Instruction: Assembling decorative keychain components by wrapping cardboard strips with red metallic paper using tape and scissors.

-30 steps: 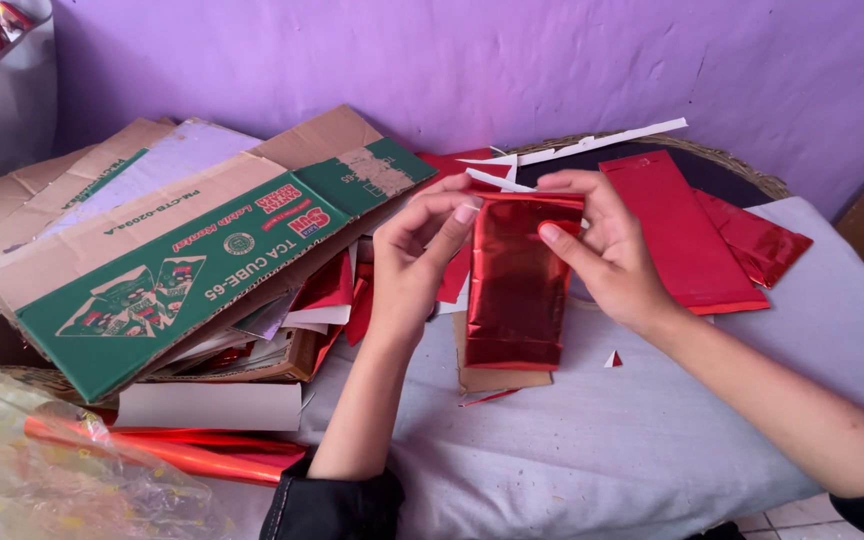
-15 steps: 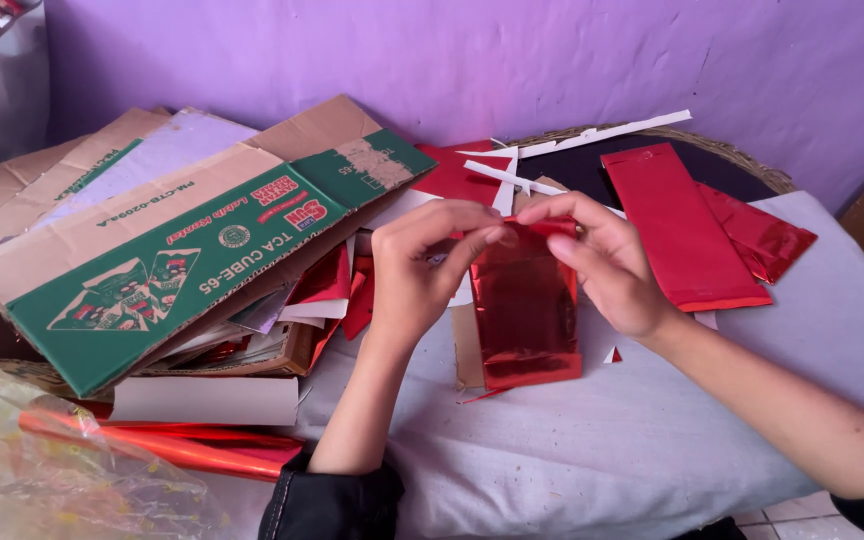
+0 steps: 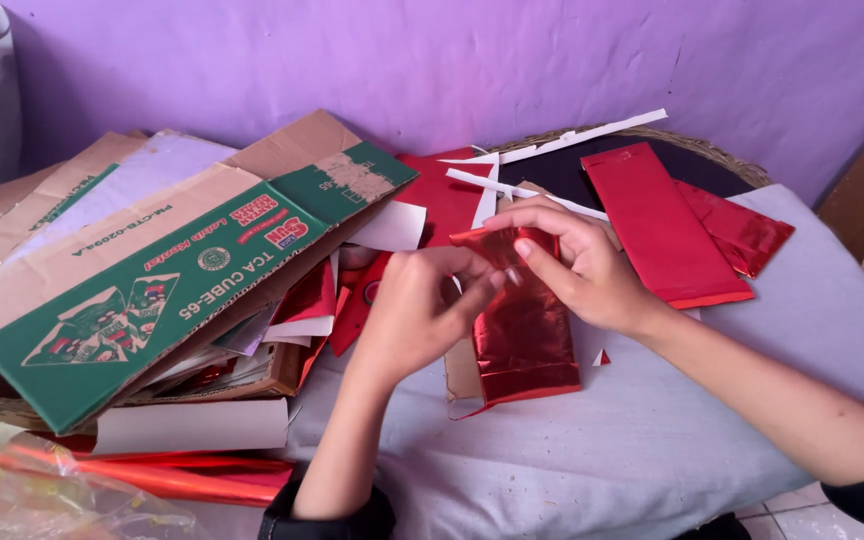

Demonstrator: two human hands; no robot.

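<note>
head view: a red foil-wrapped card lying on the pale grey cloth, long axis running away from the wearer, top end tipped slightly to the left, lower end pointing back toward the body. looks light and thin, stiffish from the cardboard showing at its lower left edge, with a glossy, crinkly skin likely slippery and easy to crease or tear. best taken by the edges or at the top fold, not by the flat shiny face. left hand curled narrow, fingertips pinching the foil at the top edge. right hand likewise closed to a pinch on the same top edge, palm arched over the upper part. just beyond, another red wrapped piece and crumpled foil; to the left, a flattened green-and-brown carton; near the bottom left corner, a red foil roll.
</note>
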